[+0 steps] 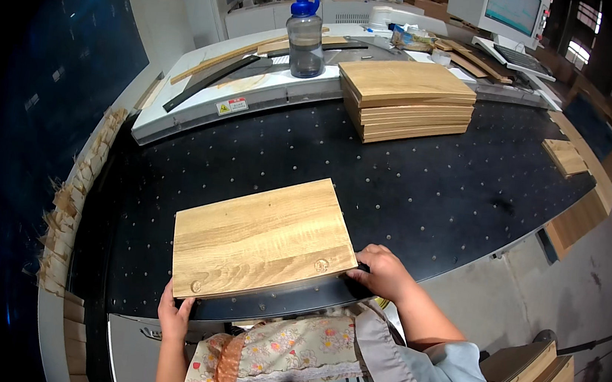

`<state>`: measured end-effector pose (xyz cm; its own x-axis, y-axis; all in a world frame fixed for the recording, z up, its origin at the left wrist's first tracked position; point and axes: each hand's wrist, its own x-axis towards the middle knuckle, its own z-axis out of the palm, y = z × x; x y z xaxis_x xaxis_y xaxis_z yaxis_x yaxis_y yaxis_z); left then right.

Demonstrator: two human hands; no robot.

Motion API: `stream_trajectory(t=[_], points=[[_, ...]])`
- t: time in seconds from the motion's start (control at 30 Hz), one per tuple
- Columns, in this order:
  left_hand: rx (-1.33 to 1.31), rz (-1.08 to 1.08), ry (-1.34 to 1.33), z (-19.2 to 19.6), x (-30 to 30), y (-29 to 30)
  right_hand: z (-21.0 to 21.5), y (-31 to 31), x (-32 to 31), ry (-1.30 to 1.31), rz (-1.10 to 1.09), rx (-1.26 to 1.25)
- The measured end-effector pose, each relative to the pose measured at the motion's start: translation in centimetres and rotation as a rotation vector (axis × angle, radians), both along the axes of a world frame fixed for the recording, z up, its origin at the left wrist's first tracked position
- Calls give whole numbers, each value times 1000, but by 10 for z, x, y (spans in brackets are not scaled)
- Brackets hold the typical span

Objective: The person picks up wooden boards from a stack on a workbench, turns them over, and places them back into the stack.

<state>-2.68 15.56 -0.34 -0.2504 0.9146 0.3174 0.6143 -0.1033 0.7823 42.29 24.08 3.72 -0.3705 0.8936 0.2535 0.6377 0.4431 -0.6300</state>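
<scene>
Pale oak, with two small knots near its front edge, makes up the wooden board [262, 239] that lies flat on the black table [432, 197], close to the edge nearest the person and turned a little so its right side sits farther forward. The left hand [174, 313] grips the board's near left corner, fingers curled up against the edge, its grip closed on the wood. The right hand [384, 272] rests at the near right corner, fingers bent and touching the board's edge just beside the knot there; its grip looks closed around that corner, though the fingertips are hidden under the wood. The table's dark top is dotted with small pale studs. Farther back on it, well apart from the held board, stands a stack of boards [406, 101] of the same light wood, neatly piled. Behind the stack, on a white machine surface, stands a grey water bottle [306, 36] with a blue cap, with long wooden strips [223, 59] lying beside it. A monitor [510, 9] and a keyboard [522, 60] sit at the back right. A smaller wooden piece [565, 156] lies at the table's right edge. Offcuts of pale wood [70, 203] are packed along the left rim of the table. The person wears a flowered apron [281, 352] and a light blue sleeve.
</scene>
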Motion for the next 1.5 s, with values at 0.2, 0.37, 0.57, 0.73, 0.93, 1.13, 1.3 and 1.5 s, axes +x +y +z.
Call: stream_trajectory(t=[0.2,0.37,0.57,0.73,0.93,1.13,1.3,1.5], points=[[-32,-27,-32,-6,-18,4,10,3,-1,-46,48,-104],[-82,72,-307,6,-2,5,8,-1,-11,21,-37,-48],[-82,24,-454,12,14,4,5,-5,-8,61,-99,6],[-157,-74,-397,23,28,-7,10,-30,18,62,-207,-129],[-162,-251,-467,25,74,-5,21,-76,80,138,-300,-581],[-212,-316,-173,23,111,21,9,-92,134,434,-469,-914],[-342,-413,-280,48,133,35,-14,-95,123,975,-381,-940],[-419,-572,-280,58,124,67,-18,-98,107,1380,-266,-799]])
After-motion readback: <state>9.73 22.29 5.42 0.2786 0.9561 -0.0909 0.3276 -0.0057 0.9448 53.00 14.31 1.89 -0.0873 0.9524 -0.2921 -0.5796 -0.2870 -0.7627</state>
